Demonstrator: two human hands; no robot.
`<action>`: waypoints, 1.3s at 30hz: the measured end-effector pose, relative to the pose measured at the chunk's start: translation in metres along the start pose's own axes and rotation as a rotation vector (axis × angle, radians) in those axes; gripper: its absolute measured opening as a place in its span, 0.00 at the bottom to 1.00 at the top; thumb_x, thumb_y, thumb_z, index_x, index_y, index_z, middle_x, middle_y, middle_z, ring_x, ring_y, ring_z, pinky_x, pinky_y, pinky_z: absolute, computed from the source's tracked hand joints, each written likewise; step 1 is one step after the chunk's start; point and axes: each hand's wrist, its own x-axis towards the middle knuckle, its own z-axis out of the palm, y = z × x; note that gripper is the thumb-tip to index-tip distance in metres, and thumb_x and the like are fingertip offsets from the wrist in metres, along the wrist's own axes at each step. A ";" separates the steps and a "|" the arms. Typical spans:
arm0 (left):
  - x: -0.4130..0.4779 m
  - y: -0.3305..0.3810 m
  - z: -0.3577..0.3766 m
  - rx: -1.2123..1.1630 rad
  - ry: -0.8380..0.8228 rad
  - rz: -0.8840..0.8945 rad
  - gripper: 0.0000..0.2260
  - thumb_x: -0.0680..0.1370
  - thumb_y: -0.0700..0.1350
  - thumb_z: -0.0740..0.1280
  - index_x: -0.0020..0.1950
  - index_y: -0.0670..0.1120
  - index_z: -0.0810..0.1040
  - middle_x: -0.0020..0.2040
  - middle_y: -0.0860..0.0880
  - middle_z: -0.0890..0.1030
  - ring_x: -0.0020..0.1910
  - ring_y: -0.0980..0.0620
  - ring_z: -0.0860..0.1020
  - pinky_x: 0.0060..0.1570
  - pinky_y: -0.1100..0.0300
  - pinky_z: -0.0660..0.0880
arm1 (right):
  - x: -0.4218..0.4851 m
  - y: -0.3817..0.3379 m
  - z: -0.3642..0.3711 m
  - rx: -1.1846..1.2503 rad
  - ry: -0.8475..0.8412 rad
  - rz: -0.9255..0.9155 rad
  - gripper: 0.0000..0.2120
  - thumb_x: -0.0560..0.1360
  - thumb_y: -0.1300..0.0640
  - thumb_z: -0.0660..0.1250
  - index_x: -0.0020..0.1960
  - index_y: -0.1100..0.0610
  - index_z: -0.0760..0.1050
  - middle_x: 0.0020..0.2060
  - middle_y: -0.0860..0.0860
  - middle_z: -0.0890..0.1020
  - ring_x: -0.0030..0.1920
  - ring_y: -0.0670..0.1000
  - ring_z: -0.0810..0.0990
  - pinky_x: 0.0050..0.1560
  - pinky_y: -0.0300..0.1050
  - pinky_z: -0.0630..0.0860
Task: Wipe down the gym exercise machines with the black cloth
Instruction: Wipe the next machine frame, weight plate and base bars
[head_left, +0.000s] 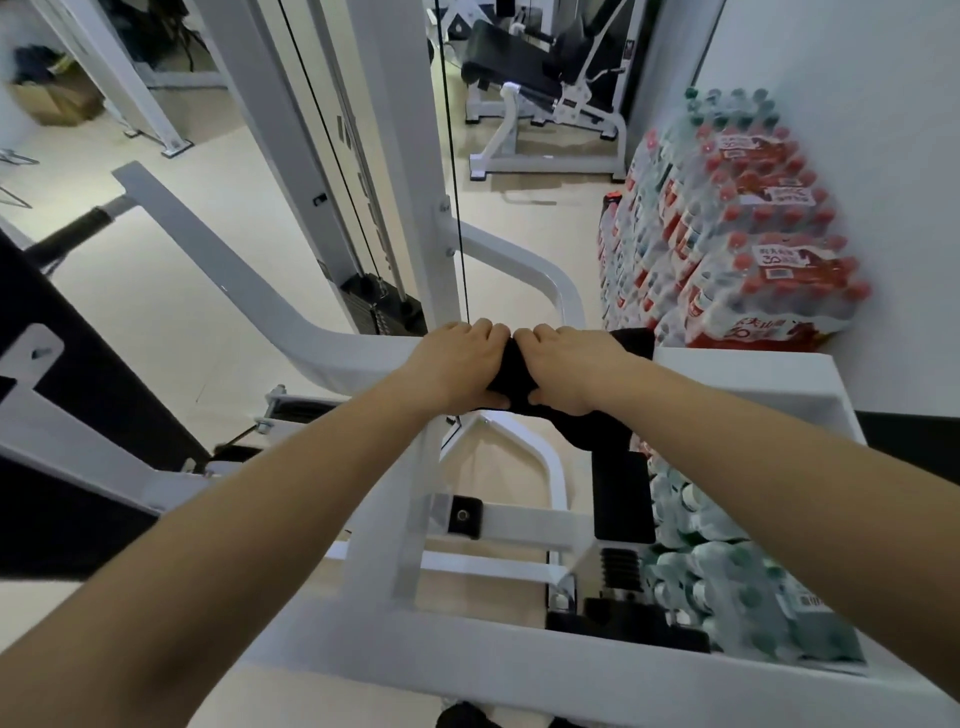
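Up on the white crossbar of the cable machine, both my hands are clamped on the black cloth. My left hand has its fingers curled over the far edge of the bar and the thumb tucked on the near side, gripping the cloth's left end. My right hand is the same: fingers folded down tight, thumb underneath, holding the cloth against the bar. The two hands sit knuckle to knuckle, nearly touching. The cloth is plain black, soft and matte, with no print I can make out. It's bunched into a thick wad in the narrow gap between my hands. More of it pokes out past my right hand toward the wall, and a loose fold droops below my right wrist. Most of it is hidden under my palms. A thin black cable runs straight down just behind my left fingers. The dark weight stack stands beyond the bar. Shrink-wrapped packs of water bottles with red caps are stacked against the wall on my right, and more bottles lie lower down. A padded black bench machine stands at the far end on the pale floor.
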 end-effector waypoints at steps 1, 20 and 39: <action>0.001 0.002 0.001 -0.011 0.012 0.002 0.31 0.73 0.66 0.69 0.62 0.42 0.69 0.55 0.45 0.76 0.51 0.43 0.78 0.53 0.52 0.72 | 0.000 -0.001 -0.001 -0.006 -0.008 0.011 0.27 0.78 0.44 0.67 0.68 0.57 0.61 0.62 0.54 0.73 0.61 0.58 0.76 0.45 0.53 0.70; 0.001 -0.006 -0.004 -0.145 -0.024 -0.066 0.30 0.68 0.65 0.73 0.60 0.47 0.70 0.54 0.51 0.77 0.49 0.48 0.79 0.43 0.51 0.78 | 0.001 -0.007 0.005 -0.042 0.053 0.056 0.29 0.77 0.45 0.67 0.70 0.56 0.60 0.61 0.54 0.72 0.59 0.57 0.76 0.44 0.51 0.68; 0.084 0.089 -0.056 -0.637 -0.352 0.148 0.19 0.82 0.57 0.62 0.71 0.52 0.70 0.58 0.52 0.79 0.56 0.50 0.77 0.56 0.54 0.71 | -0.086 0.144 0.016 0.304 -0.104 0.097 0.25 0.82 0.38 0.51 0.77 0.46 0.61 0.69 0.48 0.72 0.66 0.51 0.73 0.66 0.56 0.70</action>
